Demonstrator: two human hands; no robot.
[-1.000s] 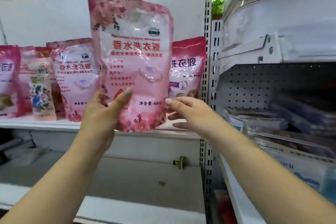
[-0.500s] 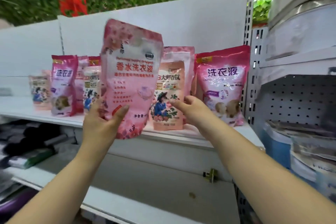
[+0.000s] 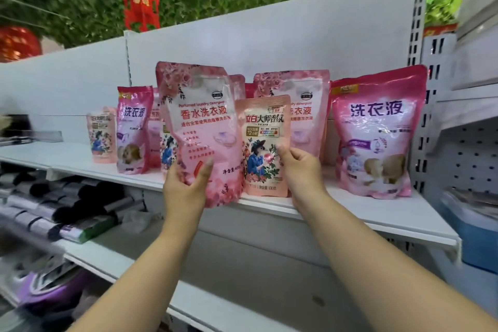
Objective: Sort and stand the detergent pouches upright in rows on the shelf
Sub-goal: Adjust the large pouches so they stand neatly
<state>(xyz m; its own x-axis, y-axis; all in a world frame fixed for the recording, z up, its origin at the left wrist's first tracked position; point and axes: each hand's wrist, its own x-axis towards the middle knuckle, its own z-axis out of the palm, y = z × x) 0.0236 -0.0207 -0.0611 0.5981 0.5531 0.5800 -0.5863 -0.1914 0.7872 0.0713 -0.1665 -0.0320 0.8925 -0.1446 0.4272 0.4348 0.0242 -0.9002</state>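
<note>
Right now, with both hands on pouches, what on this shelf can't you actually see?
Head view only:
- Lower corner of the large pink pouch: covered by the left hand.
- Pouch behind the small pouch: its label is half blocked by it.
- Right hand fingertips: hidden behind the small pouch.
- Lower-left goods: blurred.

Both bare forearms reach up and forward from the near edge, the left hand [image 3: 186,186] gripping a large pale pink floral detergent pouch [image 3: 199,127] by its lower part, thumb across the front, while the right hand [image 3: 301,167] pinches a small peach pouch [image 3: 265,143] at its right edge.
</note>
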